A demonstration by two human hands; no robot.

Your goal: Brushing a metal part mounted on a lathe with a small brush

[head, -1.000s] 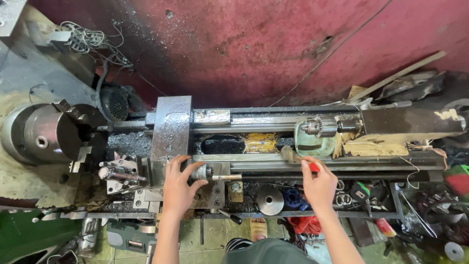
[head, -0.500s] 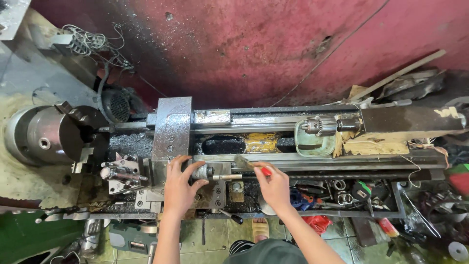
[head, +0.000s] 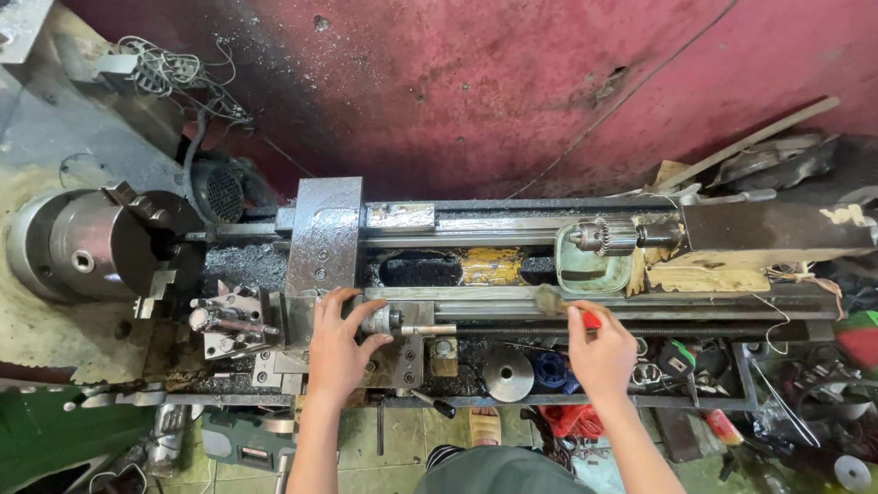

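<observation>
Gripping red-handled brush | bristles dusty grey, splayed | right hand

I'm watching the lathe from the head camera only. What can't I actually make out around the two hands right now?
- Brush: the right hand covers its red handle; the bristles are blurred.
- Carriage handwheel: mostly hidden under the left hand.
- Tray clutter: too small and dark to identify.
- Chuck: its jaw opening faces sideways, out of view.

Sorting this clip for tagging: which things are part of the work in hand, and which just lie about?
In hand:
left hand on the carriage handwheel
right hand holding a red-handled brush at the lathe bed

Lying about:
chuck
drill chuck
green tray
metal cone
blue spool
</observation>
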